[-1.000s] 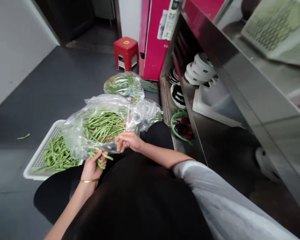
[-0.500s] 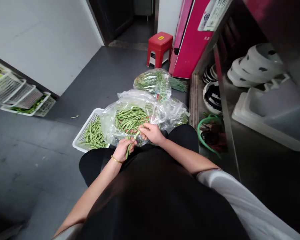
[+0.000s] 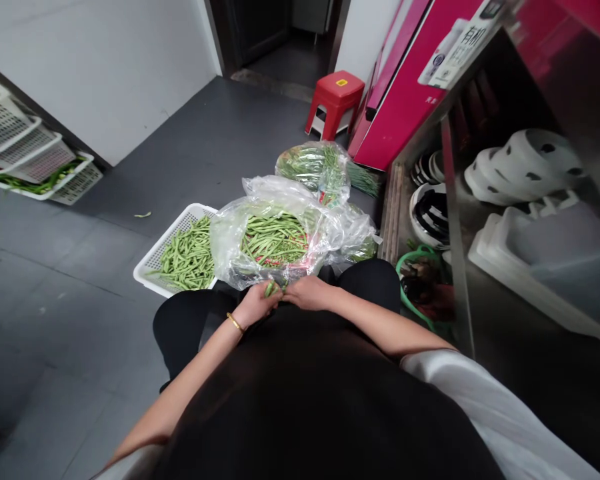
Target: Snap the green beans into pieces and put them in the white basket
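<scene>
My left hand [image 3: 258, 303], with a gold bangle at the wrist, is closed around green beans [image 3: 271, 288] whose ends poke out above the fingers. My right hand [image 3: 307, 293] meets it fingertip to fingertip over my lap, pinched on the beans' other end, which the fingers mostly hide. Just beyond both hands lies an opened clear plastic bag [image 3: 226, 233] full of long green beans [image 3: 275, 239]. To its left stands a white perforated basket [image 3: 147, 272] holding a heap of shorter bean pieces [image 3: 189, 257].
Behind the bag lie more bagged greens [image 3: 305, 167]. A red stool [image 3: 337, 93] stands beside a pink cabinet [image 3: 405, 87]. White baskets [image 3: 35, 153] are stacked at left. On the right, a metal shelf holds white containers [image 3: 525, 167]; a green-rimmed basket [image 3: 413, 257] sits below.
Both hands have drawn closer together and nearer my body, and the beans between them show less. The camera view has shifted and tilted slightly.
</scene>
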The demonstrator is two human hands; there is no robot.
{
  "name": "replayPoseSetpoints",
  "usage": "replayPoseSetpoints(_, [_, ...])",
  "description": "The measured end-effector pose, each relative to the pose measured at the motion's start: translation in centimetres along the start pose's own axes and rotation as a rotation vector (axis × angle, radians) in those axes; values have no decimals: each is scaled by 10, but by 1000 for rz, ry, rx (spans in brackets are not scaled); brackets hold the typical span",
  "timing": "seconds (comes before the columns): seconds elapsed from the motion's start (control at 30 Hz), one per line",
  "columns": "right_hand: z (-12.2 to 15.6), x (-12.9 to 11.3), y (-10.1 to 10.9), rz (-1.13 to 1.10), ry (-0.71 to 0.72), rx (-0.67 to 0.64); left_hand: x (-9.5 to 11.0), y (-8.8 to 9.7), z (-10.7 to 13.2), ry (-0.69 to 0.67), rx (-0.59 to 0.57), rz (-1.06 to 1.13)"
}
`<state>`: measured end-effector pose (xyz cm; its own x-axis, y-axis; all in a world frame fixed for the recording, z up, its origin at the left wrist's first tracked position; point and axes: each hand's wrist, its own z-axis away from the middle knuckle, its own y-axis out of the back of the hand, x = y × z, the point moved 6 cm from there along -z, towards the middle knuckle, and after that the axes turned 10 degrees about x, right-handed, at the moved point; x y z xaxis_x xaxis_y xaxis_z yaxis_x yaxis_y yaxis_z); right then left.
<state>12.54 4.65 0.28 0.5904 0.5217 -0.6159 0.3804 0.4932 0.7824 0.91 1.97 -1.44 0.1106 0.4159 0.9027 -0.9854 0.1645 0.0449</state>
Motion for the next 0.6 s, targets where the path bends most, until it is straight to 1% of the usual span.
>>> replayPoseSetpoints(0.03, [3, -3, -4, -94, -1, -68, -2, -1, 2, 8, -66, 10])
replayPoseSetpoints(0.07, [5, -6, -4, -233, -20, -85, -3, -3, 4, 17, -128, 52])
replayPoseSetpoints(0.1, [6, -8, -3, -398, -56, -51, -3, -4, 5, 23, -175, 116])
replayPoseSetpoints(0.13, [6, -9, 1, -566, -99, 12, -3, -5, 6, 29, -211, 192])
replayPoseSetpoints(0.17, [5, -8, 6, -709, -134, 74, -2, -5, 6, 34, -231, 274])
replayPoseSetpoints(0.2, [3, -8, 10, -804, -145, 92, -2, -5, 5, 41, -233, 357])
replayPoseSetpoints(0.23, [0, -8, 13, -834, -125, 38, -2, -3, 3, 50, -219, 439])
replayPoseSetpoints(0.27, [-3, -9, 13, -793, -83, -79, -4, -1, -1, 56, -190, 520])
replayPoseSetpoints(0.3, [-7, -7, 12, -676, -38, -212, -5, 4, -4, 59, -153, 596])
replayPoseSetpoints(0.33, [-12, 0, 12, -495, -14, -314, -8, 9, -8, 60, -114, 660])
replayPoseSetpoints(0.37, [-21, 11, 13, -277, -17, -348, -11, 15, -11, 62, -82, 707])
replayPoseSetpoints(0.4, [-33, 24, 16, -53, -39, -311, -14, 19, -13, 70, -64, 733])
replayPoseSetpoints(0.47, [-62, 42, 25, 306, -93, -123, -20, 26, -17, 98, -49, 741])
replayPoseSetpoints(0.5, [-76, 45, 24, 416, -95, -59, -23, 27, -17, 115, -46, 736])
replayPoseSetpoints(0.53, [-90, 45, 19, 481, -78, -39, -25, 27, -17, 133, -45, 730])
replayPoseSetpoints(0.6, [-112, 41, 3, 518, -11, -89, -27, 26, -16, 176, -38, 723])
